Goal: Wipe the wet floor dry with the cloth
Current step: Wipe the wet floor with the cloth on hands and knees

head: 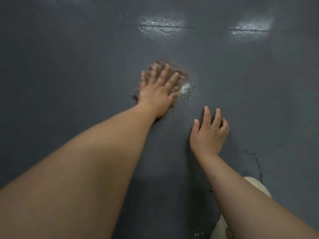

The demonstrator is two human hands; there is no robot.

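A brownish cloth (179, 73) lies flat on the dark grey floor (69, 66), blurred by motion. My left hand (158, 90) presses down on it with fingers spread, covering most of it. Just right of the cloth a patch of water drops (187, 87) glistens on the floor. My right hand (209, 133) rests on the floor nearer to me, fingers apart and bent, holding nothing.
Two shiny light reflections (162, 25) (250, 29) lie along a seam line at the far side of the floor. A cracked line (257, 163) runs through the floor at the right. A pale knee or garment (259, 186) shows at the lower right.
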